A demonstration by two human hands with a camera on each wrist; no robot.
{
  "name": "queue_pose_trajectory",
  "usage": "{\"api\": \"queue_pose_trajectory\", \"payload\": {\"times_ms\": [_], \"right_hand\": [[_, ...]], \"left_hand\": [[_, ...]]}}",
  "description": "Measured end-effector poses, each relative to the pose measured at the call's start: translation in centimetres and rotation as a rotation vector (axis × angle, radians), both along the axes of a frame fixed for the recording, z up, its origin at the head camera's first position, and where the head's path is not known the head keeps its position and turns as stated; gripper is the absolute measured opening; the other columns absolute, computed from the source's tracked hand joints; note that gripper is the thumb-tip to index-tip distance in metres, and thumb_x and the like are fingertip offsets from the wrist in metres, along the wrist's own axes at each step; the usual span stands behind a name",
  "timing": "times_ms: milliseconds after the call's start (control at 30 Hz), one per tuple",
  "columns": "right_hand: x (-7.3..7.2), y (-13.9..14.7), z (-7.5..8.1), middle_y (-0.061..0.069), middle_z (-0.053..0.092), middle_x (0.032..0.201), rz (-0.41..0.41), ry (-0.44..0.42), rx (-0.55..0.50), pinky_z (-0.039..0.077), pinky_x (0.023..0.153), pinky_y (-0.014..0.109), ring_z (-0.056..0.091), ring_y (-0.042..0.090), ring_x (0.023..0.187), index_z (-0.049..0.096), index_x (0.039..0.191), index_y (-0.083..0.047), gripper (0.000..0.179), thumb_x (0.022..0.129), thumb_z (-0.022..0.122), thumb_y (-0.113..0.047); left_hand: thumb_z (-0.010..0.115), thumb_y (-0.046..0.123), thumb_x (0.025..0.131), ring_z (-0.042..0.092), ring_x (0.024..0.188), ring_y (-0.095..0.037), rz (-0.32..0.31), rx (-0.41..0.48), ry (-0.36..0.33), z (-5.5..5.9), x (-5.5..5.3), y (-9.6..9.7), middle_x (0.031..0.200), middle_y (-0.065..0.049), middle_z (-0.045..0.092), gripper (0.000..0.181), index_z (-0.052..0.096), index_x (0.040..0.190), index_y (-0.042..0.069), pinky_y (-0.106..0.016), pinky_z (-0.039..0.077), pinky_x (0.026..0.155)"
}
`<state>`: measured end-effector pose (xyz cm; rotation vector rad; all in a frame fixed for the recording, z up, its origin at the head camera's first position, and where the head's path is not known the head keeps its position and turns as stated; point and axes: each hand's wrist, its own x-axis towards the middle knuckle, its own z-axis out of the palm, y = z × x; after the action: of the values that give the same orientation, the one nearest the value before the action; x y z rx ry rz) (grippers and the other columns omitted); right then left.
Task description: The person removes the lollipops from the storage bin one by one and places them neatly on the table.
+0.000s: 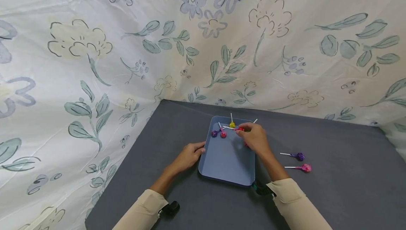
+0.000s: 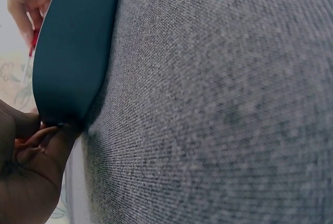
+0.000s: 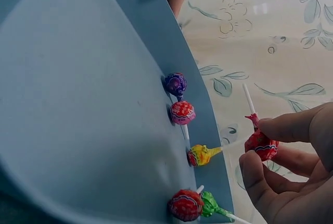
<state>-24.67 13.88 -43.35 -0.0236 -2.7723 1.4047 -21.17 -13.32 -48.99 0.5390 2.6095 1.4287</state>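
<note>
A blue-grey tray lies on the dark cloth. My left hand grips its left rim between thumb and fingers. Over the tray's far right part, my right hand pinches a red-wrapped lollipop by its candy end, with the white stick pointing left in the head view. Inside the tray, along the far side, are a purple lollipop, a pink-red one and a yellow one. Another red lollipop sits beside a green one, mostly hidden behind my right hand in the head view.
Right of the tray, a purple lollipop and a pink lollipop lie on the dark grey cloth, sticks to the left. A flower-printed curtain hangs behind and along the left side.
</note>
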Motion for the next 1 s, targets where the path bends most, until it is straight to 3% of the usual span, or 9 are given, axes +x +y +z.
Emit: {"api": "queue_pose_trajectory", "payload": {"times_ms": [100, 367, 633, 1000], "right_hand": [[0.3, 0.3, 0.1, 0.019, 0.073, 0.123, 0.010, 0.012, 0.018, 0.057, 0.091, 0.046, 0.066, 0.033, 0.104, 0.073, 0.130, -0.001, 0.034, 0.102, 0.071, -0.021], [1.5, 1.5, 0.3, 0.018, 0.075, 0.114, 0.022, 0.010, 0.006, 0.054, 0.070, 0.029, 0.067, 0.028, 0.089, 0.074, 0.130, -0.002, 0.034, 0.100, 0.073, -0.019], [2.5, 3.1, 0.3, 0.018, 0.074, 0.115, 0.055, 0.048, 0.015, 0.059, 0.076, 0.029, 0.069, 0.031, 0.099, 0.074, 0.128, -0.001, 0.036, 0.101, 0.074, -0.024], [3.6, 5.0, 0.5, 0.020, 0.076, 0.114, 0.048, 0.068, 0.032, 0.060, 0.069, 0.024, 0.073, 0.026, 0.091, 0.073, 0.127, 0.000, 0.034, 0.100, 0.076, -0.021]], "left_hand": [[0.054, 0.007, 0.111, 0.057, 0.139, -0.036, 0.006, 0.010, -0.012, 0.1, 0.0, 0.0, 0.149, -0.025, 0.059, 0.041, 0.055, 0.148, -0.010, -0.054, 0.048, 0.114], [0.053, 0.007, 0.111, 0.056, 0.140, -0.035, -0.003, 0.012, -0.009, 0.2, 0.2, 0.0, 0.149, -0.025, 0.058, 0.041, 0.054, 0.148, -0.011, -0.054, 0.048, 0.114], [0.054, 0.008, 0.111, 0.055, 0.140, -0.034, 0.009, 0.013, -0.013, 0.1, 0.1, 0.0, 0.150, -0.024, 0.059, 0.041, 0.054, 0.148, -0.010, -0.054, 0.047, 0.115], [0.054, 0.008, 0.111, 0.055, 0.141, -0.035, 0.018, 0.001, -0.015, 0.2, 0.1, 0.3, 0.149, -0.025, 0.058, 0.041, 0.054, 0.148, -0.010, -0.053, 0.047, 0.115]]}}
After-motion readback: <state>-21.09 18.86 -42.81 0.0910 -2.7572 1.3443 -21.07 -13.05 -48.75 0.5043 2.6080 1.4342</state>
